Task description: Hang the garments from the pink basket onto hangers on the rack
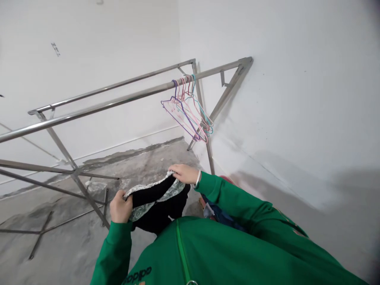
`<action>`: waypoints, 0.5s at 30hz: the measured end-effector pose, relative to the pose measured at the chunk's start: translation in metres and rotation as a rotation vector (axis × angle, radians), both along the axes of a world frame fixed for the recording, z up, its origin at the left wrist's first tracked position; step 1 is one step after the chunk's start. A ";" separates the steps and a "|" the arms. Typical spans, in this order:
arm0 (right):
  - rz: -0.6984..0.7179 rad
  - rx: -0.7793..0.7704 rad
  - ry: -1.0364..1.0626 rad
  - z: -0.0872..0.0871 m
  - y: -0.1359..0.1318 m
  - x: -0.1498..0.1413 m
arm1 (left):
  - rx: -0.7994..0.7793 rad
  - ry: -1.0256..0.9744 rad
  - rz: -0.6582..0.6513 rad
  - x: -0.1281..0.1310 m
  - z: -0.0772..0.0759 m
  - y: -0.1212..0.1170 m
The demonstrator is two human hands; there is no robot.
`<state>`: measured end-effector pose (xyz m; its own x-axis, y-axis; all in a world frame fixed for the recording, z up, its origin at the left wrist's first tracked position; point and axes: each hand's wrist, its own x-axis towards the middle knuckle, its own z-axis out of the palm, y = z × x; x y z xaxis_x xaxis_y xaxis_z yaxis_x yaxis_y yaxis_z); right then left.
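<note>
You are clenching a black floral-trimmed garment (157, 198) with your fingers, between left hand (120, 206) and right hand (184, 174). Wire hangers (185, 111) are hanging from the steel drying rack (89, 106) at one o'clock.

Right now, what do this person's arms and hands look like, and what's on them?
Long green sleeves cover both arms down to the wrists. The left hand is bare, with no glove or ring showing. The right hand is also bare, with a silver bangle on its wrist.

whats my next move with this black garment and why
Probably take a purple wire hanger from the steel drying rail, since your left hand and right hand hold the black garment with patterned trim spread open, and the hangers hang ahead.
</note>
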<state>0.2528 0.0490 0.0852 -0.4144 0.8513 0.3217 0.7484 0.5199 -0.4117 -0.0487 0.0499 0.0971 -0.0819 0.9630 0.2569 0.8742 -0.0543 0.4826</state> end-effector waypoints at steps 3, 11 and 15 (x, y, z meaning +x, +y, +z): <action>0.022 -0.140 -0.076 0.034 0.010 0.015 | 0.006 -0.034 0.000 0.010 0.008 -0.009; -0.878 0.132 -0.278 0.139 0.076 0.078 | 0.093 -0.011 -0.001 0.016 0.011 -0.026; -0.877 0.018 -0.375 0.143 0.107 0.090 | 0.114 0.010 0.029 0.005 0.003 -0.029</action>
<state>0.3433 0.1555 0.2279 0.2905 0.9040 0.3136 0.9563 -0.2855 -0.0628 -0.0437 0.0214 0.1005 -0.1059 0.9249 0.3652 0.8808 -0.0832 0.4661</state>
